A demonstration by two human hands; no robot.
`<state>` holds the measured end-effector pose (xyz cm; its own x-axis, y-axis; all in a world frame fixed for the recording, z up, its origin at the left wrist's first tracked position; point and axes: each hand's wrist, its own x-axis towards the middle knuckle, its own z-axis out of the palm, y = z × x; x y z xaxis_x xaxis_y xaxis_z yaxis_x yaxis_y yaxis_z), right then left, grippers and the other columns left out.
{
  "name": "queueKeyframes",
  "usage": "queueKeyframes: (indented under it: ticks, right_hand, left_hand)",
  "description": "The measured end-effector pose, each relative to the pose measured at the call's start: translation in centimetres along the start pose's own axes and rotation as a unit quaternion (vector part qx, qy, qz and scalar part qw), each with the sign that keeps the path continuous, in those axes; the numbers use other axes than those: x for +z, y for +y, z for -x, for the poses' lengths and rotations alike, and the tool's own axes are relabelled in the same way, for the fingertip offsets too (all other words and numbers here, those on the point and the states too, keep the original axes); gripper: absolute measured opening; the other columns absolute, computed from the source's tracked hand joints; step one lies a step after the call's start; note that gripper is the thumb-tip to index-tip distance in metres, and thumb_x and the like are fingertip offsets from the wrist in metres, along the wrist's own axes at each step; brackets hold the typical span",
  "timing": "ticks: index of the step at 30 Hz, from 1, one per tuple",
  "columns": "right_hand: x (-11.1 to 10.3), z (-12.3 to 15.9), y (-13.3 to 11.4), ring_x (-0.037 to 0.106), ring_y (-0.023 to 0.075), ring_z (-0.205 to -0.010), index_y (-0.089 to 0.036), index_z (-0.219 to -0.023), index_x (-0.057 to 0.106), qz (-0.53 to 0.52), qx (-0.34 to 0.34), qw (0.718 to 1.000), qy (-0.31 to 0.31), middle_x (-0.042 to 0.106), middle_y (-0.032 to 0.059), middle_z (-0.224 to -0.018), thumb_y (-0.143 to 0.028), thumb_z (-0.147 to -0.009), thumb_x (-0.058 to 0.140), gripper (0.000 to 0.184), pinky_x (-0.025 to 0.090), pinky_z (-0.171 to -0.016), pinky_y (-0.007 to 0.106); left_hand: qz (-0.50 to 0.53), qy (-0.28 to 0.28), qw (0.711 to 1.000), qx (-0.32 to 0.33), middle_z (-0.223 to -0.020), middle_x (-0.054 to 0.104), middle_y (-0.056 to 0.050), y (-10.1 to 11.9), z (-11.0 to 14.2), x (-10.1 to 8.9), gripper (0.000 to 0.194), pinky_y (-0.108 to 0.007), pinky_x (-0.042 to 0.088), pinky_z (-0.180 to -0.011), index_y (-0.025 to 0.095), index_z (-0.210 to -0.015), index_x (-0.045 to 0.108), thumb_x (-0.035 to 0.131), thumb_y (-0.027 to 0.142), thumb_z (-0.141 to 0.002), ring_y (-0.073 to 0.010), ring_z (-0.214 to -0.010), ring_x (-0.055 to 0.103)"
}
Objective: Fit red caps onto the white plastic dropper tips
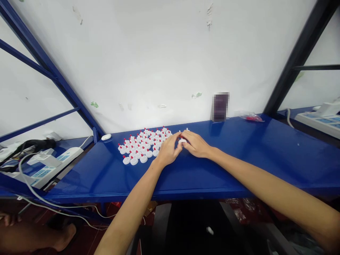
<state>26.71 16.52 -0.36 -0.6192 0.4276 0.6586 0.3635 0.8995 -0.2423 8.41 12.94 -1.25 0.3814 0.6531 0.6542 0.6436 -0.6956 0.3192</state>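
Both my hands meet on the blue shelf, just right of a cluster of several white caps with red tips. My left hand and my right hand have their fingers curled round one white cap with a red tip held between them. Most of that cap is hidden by the fingers. A further white piece peeks out behind my right hand.
A blurred dark card leans on the white wall at the back. A clear bag with red bits lies to its right. Power strips and cables sit at the left, another power strip at the right. A person's foot shows bottom left.
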Motion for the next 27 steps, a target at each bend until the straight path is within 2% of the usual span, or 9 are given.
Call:
queueKeyframes:
  ticks: [5, 10, 16, 20, 24, 27]
  right_hand:
    - [-0.1, -0.1, -0.5, 0.048, 0.0226, -0.074, -0.022, -0.083, 0.048, 0.007, 0.022, 1.000, 0.012, 0.057, 0.0075, -0.083, -0.039, -0.097, 0.034, 0.026, 0.039, -0.071, 0.036]
    - [0.0, -0.1, -0.6, 0.047, 0.0224, -0.073, -0.022, -0.081, 0.047, 0.006, 0.016, 1.000, 0.021, 0.056, 0.0069, -0.081, -0.038, -0.096, 0.035, 0.025, 0.038, -0.071, 0.036]
    - [0.1, 0.0, -0.7, 0.049, 0.0213, -0.076, -0.020, -0.093, 0.051, -0.043, 0.028, 0.998, 0.023, 0.056, 0.0061, -0.086, -0.038, -0.097, 0.040, 0.021, 0.040, -0.072, 0.034]
    - [-0.2, 0.0, -0.7, 0.050, 0.0194, -0.076, -0.020, -0.099, 0.053, -0.102, 0.039, 0.994, 0.001, 0.057, 0.0047, -0.088, -0.043, -0.097, 0.044, 0.024, 0.041, -0.073, 0.033]
    - [-0.4, -0.2, -0.8, 0.053, 0.0181, -0.076, -0.021, -0.089, 0.053, -0.181, 0.096, 0.978, 0.043, 0.059, 0.0027, -0.084, -0.043, -0.101, 0.034, 0.032, 0.042, -0.073, 0.031]
    - [-0.3, -0.4, -0.8, 0.053, 0.0169, -0.071, -0.021, -0.081, 0.051, -0.178, 0.138, 0.972, 0.066, 0.056, 0.0004, -0.075, -0.041, -0.101, 0.034, 0.033, 0.041, -0.069, 0.030]
  left_hand:
    - [-0.018, -0.006, 1.000, 0.014, -0.123, 0.064, -0.012, 0.2, 0.0, -0.1, 0.036, -0.040, 0.051, -0.096, 0.018, -0.132, 0.048, 0.041, 0.029, -0.098, -0.0241, -0.109, 0.062]
    - [-0.019, -0.001, 1.000, 0.025, -0.123, 0.064, -0.013, 0.3, 0.1, -0.1, 0.036, -0.040, 0.051, -0.095, 0.017, -0.132, 0.047, 0.040, 0.028, -0.099, -0.0237, -0.110, 0.062]
    - [-0.013, 0.005, 1.000, 0.018, -0.124, 0.063, -0.012, 0.0, 0.1, -0.4, 0.036, -0.037, 0.052, -0.092, 0.017, -0.132, 0.049, 0.040, 0.029, -0.099, -0.0223, -0.108, 0.062]
    - [-0.012, 0.022, 0.999, 0.025, -0.119, 0.064, -0.011, -0.2, 0.3, -0.6, 0.035, -0.035, 0.051, -0.091, 0.018, -0.133, 0.049, 0.041, 0.026, -0.100, -0.0201, -0.104, 0.061]
    - [-0.028, 0.034, 0.999, 0.005, -0.110, 0.064, -0.008, -0.6, 0.1, -0.7, 0.033, -0.034, 0.052, -0.085, 0.019, -0.130, 0.051, 0.043, 0.024, -0.098, -0.0168, -0.088, 0.061]
    - [-0.049, 0.044, 0.998, 0.021, -0.112, 0.061, -0.010, 0.2, -0.8, -1.4, 0.038, -0.035, 0.053, -0.085, 0.019, -0.130, 0.051, 0.050, 0.022, -0.091, -0.0184, -0.092, 0.061]
